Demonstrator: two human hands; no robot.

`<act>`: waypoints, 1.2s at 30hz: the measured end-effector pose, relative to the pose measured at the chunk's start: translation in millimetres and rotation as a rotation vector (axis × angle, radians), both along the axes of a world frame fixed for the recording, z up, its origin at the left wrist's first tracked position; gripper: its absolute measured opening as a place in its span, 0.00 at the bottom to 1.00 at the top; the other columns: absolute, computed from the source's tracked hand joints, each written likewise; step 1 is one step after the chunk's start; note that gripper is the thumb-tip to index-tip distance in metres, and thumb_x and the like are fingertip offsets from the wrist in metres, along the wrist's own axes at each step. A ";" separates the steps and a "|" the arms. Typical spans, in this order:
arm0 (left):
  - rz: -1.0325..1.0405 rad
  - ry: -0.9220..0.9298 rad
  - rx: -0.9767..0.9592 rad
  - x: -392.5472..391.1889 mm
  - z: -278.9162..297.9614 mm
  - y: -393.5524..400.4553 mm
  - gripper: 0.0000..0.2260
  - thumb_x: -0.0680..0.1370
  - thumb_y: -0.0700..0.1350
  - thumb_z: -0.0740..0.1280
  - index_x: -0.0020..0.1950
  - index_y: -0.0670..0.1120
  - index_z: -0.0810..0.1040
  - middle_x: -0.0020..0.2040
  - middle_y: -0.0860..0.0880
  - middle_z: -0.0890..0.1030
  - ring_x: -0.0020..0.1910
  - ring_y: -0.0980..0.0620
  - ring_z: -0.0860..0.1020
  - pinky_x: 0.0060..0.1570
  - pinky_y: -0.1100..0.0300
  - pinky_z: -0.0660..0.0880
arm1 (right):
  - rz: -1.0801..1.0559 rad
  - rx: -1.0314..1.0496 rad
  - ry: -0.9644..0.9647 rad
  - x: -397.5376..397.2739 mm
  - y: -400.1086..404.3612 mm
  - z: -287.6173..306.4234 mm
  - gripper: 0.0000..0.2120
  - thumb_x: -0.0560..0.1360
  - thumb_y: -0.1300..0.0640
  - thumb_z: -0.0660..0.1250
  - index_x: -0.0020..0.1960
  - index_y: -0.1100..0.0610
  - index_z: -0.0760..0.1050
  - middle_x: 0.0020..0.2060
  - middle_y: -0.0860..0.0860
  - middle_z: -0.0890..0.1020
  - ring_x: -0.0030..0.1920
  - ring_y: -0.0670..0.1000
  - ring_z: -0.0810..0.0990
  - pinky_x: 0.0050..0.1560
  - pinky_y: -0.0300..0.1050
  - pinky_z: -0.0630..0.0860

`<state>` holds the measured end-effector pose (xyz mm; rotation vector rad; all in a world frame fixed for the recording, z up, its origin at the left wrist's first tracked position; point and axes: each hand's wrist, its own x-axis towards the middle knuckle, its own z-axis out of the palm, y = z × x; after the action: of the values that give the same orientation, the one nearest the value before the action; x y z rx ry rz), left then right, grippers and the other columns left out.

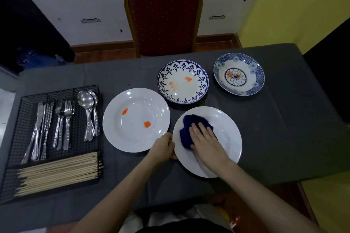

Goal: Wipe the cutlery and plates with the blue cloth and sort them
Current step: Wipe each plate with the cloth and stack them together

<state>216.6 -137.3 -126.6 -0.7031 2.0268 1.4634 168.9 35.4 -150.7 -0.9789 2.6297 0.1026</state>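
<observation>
My right hand [205, 139] lies flat with straight fingers on the blue cloth [189, 128], pressing it into a white plate [229, 134] near the table's front. My left hand [162, 147] grips that plate's left rim. To the left sits a second white plate [117, 119] with two orange smears. Behind them stand a blue-rimmed plate [182, 66] with orange smears and a blue patterned bowl-plate [257, 77]. A black wire caddy [79, 157] at the left holds knives [40, 126], forks [64, 123], spoons [89, 113] and chopsticks [60, 170].
A grey cloth covers the table [284, 128], whose right edge drops off near the yellow wall. A red padded chair [162, 19] stands behind the far edge. The caddy reaches close to the table's left front corner.
</observation>
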 end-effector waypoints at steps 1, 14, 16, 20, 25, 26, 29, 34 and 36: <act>0.000 0.000 -0.015 0.2 0.1 1.0 0.07 0.82 0.38 0.56 0.57 0.40 0.72 0.51 0.43 0.81 0.44 0.47 0.84 0.39 0.59 0.82 | -0.022 0.001 0.005 -4.1 1.9 -1.8 0.31 0.66 0.54 0.76 0.66 0.63 0.72 0.63 0.58 0.77 0.64 0.60 0.74 0.63 0.59 0.71; 0.055 0.086 -0.008 6.0 -9.8 4.8 0.08 0.80 0.37 0.55 0.54 0.41 0.72 0.47 0.43 0.80 0.44 0.45 0.83 0.47 0.48 0.82 | 0.020 -0.039 -0.004 13.1 94.3 24.2 0.26 0.64 0.56 0.78 0.61 0.53 0.78 0.60 0.50 0.79 0.61 0.52 0.77 0.63 0.52 0.67; 0.043 0.088 0.013 6.9 -10.2 3.4 0.08 0.80 0.37 0.55 0.53 0.40 0.73 0.46 0.43 0.80 0.43 0.45 0.83 0.47 0.47 0.82 | -0.024 -0.052 -0.046 28.0 98.8 23.8 0.27 0.63 0.56 0.79 0.60 0.52 0.78 0.59 0.49 0.80 0.60 0.51 0.78 0.62 0.52 0.67; 0.016 0.111 -0.078 4.3 -13.0 6.5 0.06 0.80 0.38 0.56 0.50 0.42 0.73 0.45 0.45 0.80 0.43 0.46 0.80 0.48 0.49 0.80 | -0.114 -0.160 -0.169 44.1 80.4 26.7 0.21 0.75 0.58 0.68 0.67 0.53 0.72 0.68 0.49 0.71 0.70 0.51 0.66 0.71 0.46 0.53; -0.036 0.127 -0.097 3.1 -11.7 7.6 0.05 0.82 0.40 0.59 0.54 0.42 0.73 0.48 0.47 0.78 0.46 0.50 0.78 0.46 0.59 0.74 | -0.141 -0.242 -0.244 47.9 33.8 23.1 0.22 0.81 0.58 0.58 0.74 0.52 0.62 0.74 0.47 0.61 0.75 0.51 0.53 0.74 0.47 0.47; -0.052 0.133 -0.094 2.4 -12.1 6.1 0.05 0.82 0.40 0.59 0.55 0.42 0.73 0.49 0.45 0.79 0.46 0.49 0.79 0.46 0.59 0.75 | -0.151 -0.250 -0.237 46.4 27.5 20.2 0.22 0.81 0.58 0.58 0.74 0.52 0.60 0.74 0.48 0.60 0.75 0.52 0.52 0.74 0.47 0.46; -0.108 0.116 -0.089 -0.4 -14.0 0.4 0.04 0.81 0.40 0.60 0.54 0.41 0.72 0.51 0.43 0.80 0.48 0.46 0.81 0.49 0.53 0.80 | -0.175 -0.219 -0.161 37.6 17.1 8.8 0.23 0.81 0.57 0.57 0.75 0.52 0.58 0.75 0.48 0.58 0.76 0.53 0.51 0.72 0.46 0.43; -0.168 0.053 -0.049 -8.7 -9.4 -7.4 0.05 0.80 0.39 0.60 0.51 0.39 0.74 0.48 0.40 0.82 0.45 0.42 0.83 0.49 0.47 0.82 | -0.418 -0.115 -0.069 -0.2 22.3 5.9 0.24 0.82 0.54 0.53 0.77 0.52 0.52 0.76 0.48 0.55 0.76 0.52 0.49 0.73 0.49 0.46; -0.167 0.039 -0.037 -11.2 -8.1 -8.3 0.05 0.79 0.37 0.60 0.51 0.37 0.74 0.47 0.39 0.82 0.45 0.42 0.83 0.49 0.46 0.82 | -0.405 -0.072 -0.053 -5.0 28.8 10.7 0.24 0.82 0.53 0.53 0.77 0.51 0.53 0.76 0.48 0.55 0.75 0.51 0.51 0.73 0.48 0.49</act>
<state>205.4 -145.6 -134.6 -0.5099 2.0921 1.3564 163.9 64.2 -139.9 -0.4449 2.7372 -0.1132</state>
